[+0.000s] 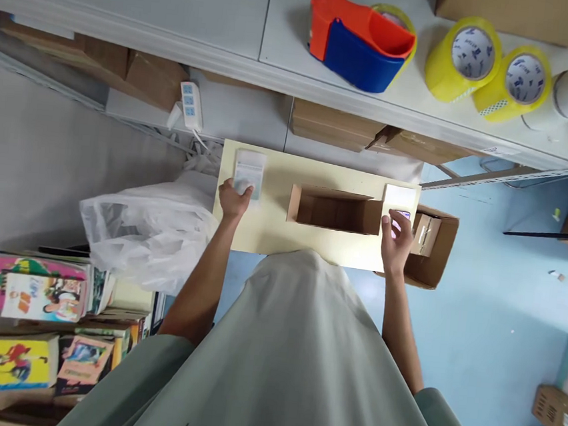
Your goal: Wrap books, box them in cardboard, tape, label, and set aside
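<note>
Grips, cannot tell if clenched: left hand (pixel 235 199) at flat, white rectangular packet (pixel 250 164); right hand (pixel 396 245) loosely curled over purple-screened phone (pixel 405 214). Open brown cardboard box (pixel 334 211) sits between hands.

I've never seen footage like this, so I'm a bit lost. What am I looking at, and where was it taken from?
There's no machine here, just a person's two bare hands. The single picture comes from a camera worn on that person's head, looking forward and down. On the pale table, an open cardboard box sits between the hands. The left hand is at the near end of a pale packet; the right hand is at what looks like a phone. Whether either is gripped, I can't tell.
</note>
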Demonstrator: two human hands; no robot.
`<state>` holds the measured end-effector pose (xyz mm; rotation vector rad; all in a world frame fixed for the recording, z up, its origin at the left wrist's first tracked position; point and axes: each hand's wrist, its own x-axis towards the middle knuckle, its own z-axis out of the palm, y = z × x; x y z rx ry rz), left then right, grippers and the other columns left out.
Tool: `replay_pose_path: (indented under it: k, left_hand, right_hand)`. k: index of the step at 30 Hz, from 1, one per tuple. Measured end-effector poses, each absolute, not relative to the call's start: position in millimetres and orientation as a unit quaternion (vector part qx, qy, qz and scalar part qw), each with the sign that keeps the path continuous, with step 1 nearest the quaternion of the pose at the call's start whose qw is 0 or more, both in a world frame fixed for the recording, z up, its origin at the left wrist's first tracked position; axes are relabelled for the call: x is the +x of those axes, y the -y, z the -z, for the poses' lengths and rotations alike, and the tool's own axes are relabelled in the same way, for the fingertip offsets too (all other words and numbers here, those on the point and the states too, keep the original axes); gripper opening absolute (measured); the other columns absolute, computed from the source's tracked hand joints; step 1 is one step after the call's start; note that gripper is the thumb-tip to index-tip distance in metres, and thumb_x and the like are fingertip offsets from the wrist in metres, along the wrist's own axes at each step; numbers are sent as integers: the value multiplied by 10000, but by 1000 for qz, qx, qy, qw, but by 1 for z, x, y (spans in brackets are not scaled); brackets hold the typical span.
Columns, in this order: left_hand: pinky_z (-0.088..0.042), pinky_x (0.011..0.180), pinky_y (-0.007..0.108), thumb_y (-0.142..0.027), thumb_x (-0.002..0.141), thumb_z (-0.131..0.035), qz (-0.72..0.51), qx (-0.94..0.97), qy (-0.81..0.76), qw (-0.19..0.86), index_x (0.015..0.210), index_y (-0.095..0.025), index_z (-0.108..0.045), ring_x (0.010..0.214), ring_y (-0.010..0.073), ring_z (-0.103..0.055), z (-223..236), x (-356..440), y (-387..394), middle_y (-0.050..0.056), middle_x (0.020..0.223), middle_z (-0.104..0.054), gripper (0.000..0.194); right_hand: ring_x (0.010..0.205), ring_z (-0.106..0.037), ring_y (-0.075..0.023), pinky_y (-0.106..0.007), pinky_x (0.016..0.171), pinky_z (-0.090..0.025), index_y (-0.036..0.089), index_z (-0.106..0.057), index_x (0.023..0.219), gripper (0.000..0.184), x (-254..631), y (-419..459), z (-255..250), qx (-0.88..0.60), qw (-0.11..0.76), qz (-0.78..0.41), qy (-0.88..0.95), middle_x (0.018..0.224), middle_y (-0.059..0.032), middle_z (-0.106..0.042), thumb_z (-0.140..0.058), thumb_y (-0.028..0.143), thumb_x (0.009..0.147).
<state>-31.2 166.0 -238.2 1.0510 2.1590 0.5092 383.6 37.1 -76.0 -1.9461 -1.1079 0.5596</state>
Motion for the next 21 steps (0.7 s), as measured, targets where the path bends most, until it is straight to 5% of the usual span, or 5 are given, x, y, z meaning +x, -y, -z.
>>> replay_pose_path:
  k: [4, 9, 17, 21]
  left_hand:
    - [-359, 1331, 611, -336, 770, -967, -179, 457, -812, 315, 1442, -88, -509, 1578, 511, -425, 250, -25, -184, 317, 1579, -518, 851]
    - [-399, 1223, 740, -302, 781, -905, -149, 472, -809, 317, 1457, -139, -458, 1590, 584, -347, 251, 0, -190, 353, 1643, -394, 827]
    - [-444, 1213, 658, -184, 640, -908, -130, 470, -810, 327, 1336, -111, -528, 1502, 553, -462, 241, -17, -201, 359, 1542, -503, 797]
    - [-532, 1117, 536, -209, 588, -906, -215, 352, -795, 444, 1121, -221, -535, 1374, 435, -607, 235, -38, -208, 197, 1312, -671, 650]
  right_hand:
    - [1245, -756, -316, -546, 1040, -672, 237, -790, 1222, 469, 350, -34, 57, -782, 408, -200, 427, 1280, -141, -788, -714, 656, 1024]
    - [1260, -750, -315, -553, 1068, -667, 245, -800, 1196, 450, 318, -26, 45, -802, 398, -186, 404, 1267, -131, -793, -718, 650, 1019]
    - [1222, -780, -312, -519, 1032, -679, 232, -801, 1112, 424, 299, -18, 40, -811, 397, -185, 387, 1218, -135, -827, -707, 638, 1032]
    - [1168, -797, -301, -517, 1035, -681, 224, -800, 1142, 477, 292, -28, 40, -793, 401, -219, 403, 1220, -140, -829, -707, 676, 1024]
